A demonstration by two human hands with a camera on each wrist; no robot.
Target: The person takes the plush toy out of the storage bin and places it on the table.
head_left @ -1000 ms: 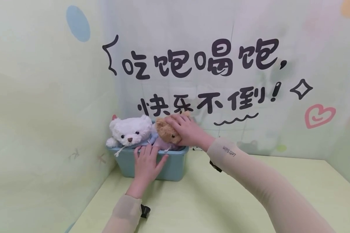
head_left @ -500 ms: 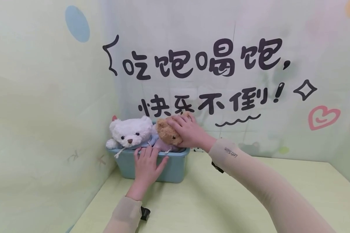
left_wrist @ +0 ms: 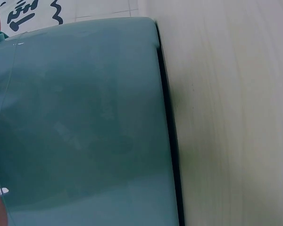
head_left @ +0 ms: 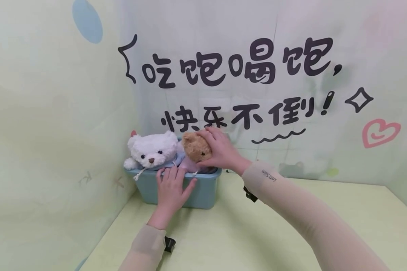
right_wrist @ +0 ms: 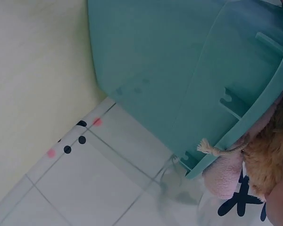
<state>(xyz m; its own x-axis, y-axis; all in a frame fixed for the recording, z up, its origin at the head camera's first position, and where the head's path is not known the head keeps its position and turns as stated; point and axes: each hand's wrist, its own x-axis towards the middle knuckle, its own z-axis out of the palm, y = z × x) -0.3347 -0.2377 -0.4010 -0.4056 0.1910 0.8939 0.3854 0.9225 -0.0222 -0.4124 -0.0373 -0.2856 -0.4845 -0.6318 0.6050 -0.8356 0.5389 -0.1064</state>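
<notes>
A brown teddy bear [head_left: 195,146] in pink clothing sits in the right end of a blue-green plastic bin [head_left: 203,192]. My right hand [head_left: 222,150] grips its head from the right side, thumb low in front and fingers around the back. To its left is a white teddy bear [head_left: 152,148] in blue, one paw over the bin's left end. My left hand [head_left: 171,188] rests on the front rim, fingertips over the edge and thumb spread to the right. In the right wrist view, brown fur [right_wrist: 269,160] and a drawstring [right_wrist: 214,148] show at the rim.
The bin stands on a pale yellow-green table [head_left: 257,226], in the corner by the left wall [head_left: 54,169]. Behind it hangs a white backdrop [head_left: 291,150] with large dark lettering. Both wrists carry small black devices.
My right hand has slid from over the brown teddy bear's face to the right side of its head, leaving more of the face visible. The left hand stays on the rim.
</notes>
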